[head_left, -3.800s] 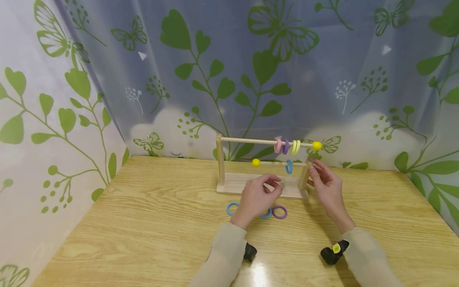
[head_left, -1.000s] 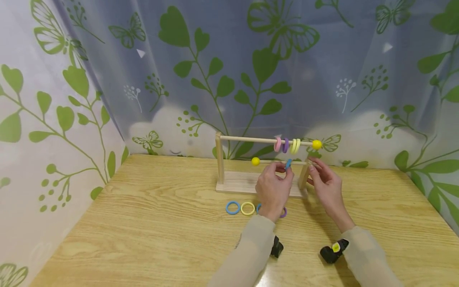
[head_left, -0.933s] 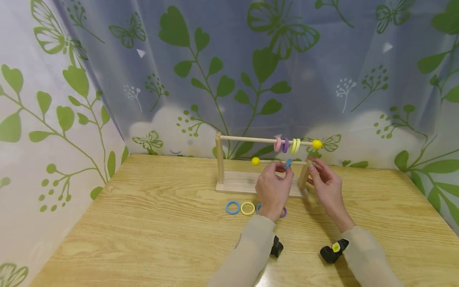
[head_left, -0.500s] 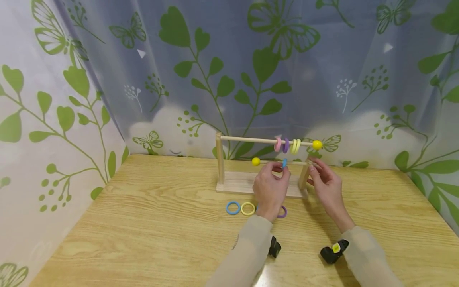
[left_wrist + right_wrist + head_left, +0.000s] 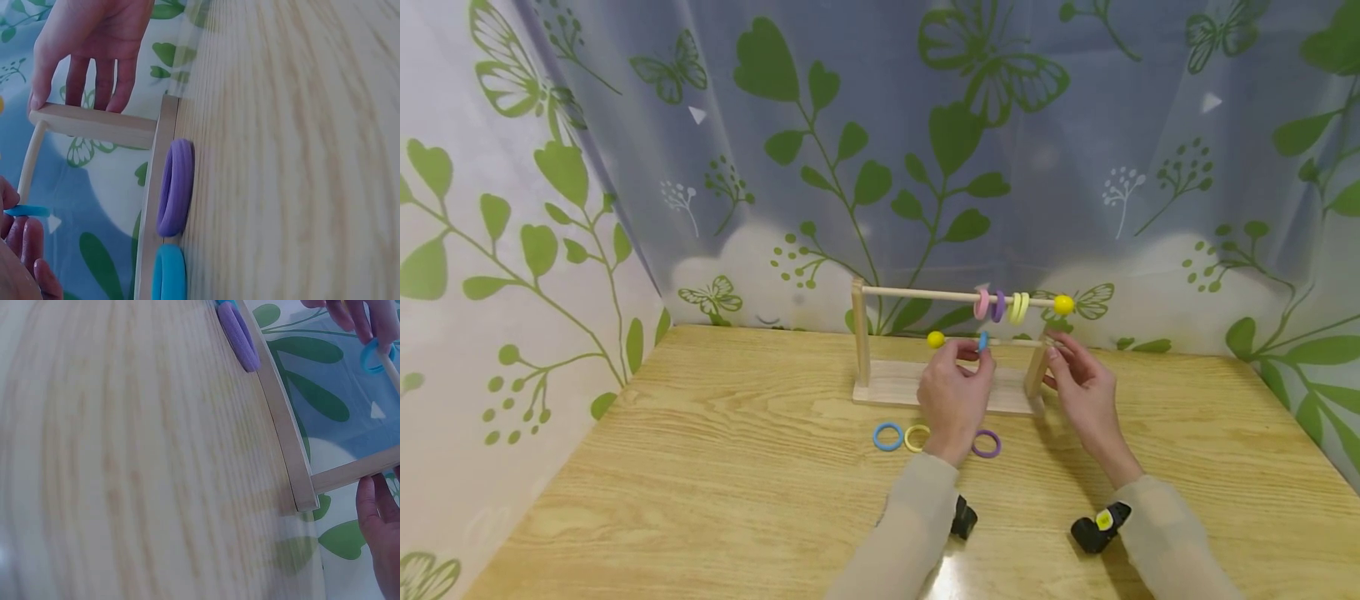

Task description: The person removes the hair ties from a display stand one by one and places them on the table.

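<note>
Left hand [image 5: 953, 392] pinches the small blue plastic ring [image 5: 982, 341] on the thin lower wooden rod [image 5: 1017, 342], near its yellow-balled end; right hand [image 5: 1084, 385], fingers curled, grips the wooden rack's right post [image 5: 1036, 371].

A light wooden surface [image 5: 700, 467] is seen, and a curtain [image 5: 880, 150] printed with green leaves and butterflies is hung behind it. On the surface, a blue ring [image 5: 887, 436], a yellow ring [image 5: 913, 437] and a purple ring [image 5: 986, 443] are laid flat.
</note>
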Demonstrator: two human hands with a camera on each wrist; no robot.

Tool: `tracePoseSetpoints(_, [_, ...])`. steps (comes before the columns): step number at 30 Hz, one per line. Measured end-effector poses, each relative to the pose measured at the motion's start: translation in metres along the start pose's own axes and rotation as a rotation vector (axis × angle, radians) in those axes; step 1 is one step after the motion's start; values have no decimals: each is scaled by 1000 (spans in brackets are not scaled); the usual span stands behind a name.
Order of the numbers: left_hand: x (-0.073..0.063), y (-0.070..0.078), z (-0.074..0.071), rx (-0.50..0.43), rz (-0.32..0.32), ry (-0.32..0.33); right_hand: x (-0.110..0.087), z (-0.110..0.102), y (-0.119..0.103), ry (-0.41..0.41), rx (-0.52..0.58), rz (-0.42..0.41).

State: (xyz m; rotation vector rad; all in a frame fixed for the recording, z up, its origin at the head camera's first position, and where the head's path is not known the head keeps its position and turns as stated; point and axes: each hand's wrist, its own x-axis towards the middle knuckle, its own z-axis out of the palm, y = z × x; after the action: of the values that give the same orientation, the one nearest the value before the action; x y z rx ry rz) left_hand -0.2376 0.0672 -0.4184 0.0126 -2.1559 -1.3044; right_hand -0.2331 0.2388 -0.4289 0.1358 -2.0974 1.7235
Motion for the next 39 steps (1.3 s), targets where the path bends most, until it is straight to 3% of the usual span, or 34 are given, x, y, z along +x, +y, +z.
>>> tracePoseSetpoints(39, [10, -15, -22, -9, 12, 47, -1, 1, -1, -13, -18, 25])
